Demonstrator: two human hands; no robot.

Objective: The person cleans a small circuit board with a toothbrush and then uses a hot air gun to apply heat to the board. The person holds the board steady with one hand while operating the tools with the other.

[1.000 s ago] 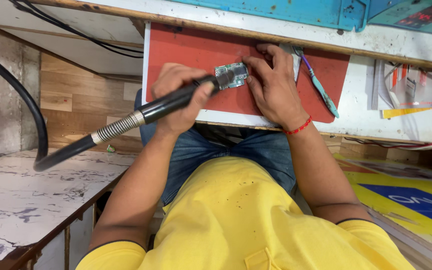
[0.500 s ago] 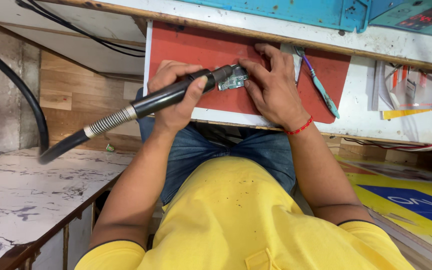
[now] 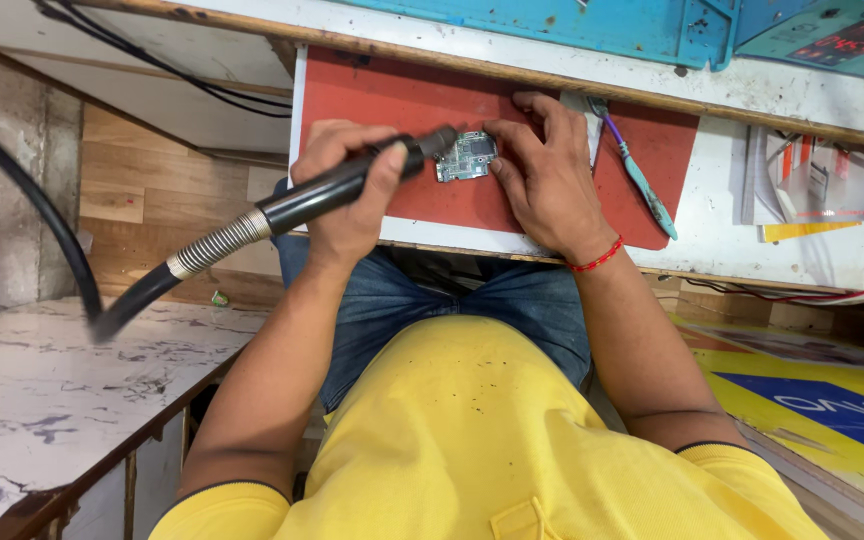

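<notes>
My left hand [image 3: 350, 196] grips a black hot-air tool handle [image 3: 337, 186] with a metal spring collar and a thick black hose [image 3: 47, 225] trailing off to the left. The tool's nozzle points at a small green circuit board [image 3: 469, 157] lying on a red mat [image 3: 392, 100]. My right hand [image 3: 549, 172], with a red thread around its wrist, rests on the mat, and its fingers hold the board's right edge.
A teal and purple hand tool [image 3: 642, 185] lies on the mat's right part. Papers [image 3: 812, 195] sit at the bench's right end, and blue equipment [image 3: 652, 25] stands behind. A marbled white counter [image 3: 42, 400] is at the lower left.
My left hand has shifted the tool slightly, so the handle now lies a little flatter with the nozzle still at the board. My right hand has stayed on the board.
</notes>
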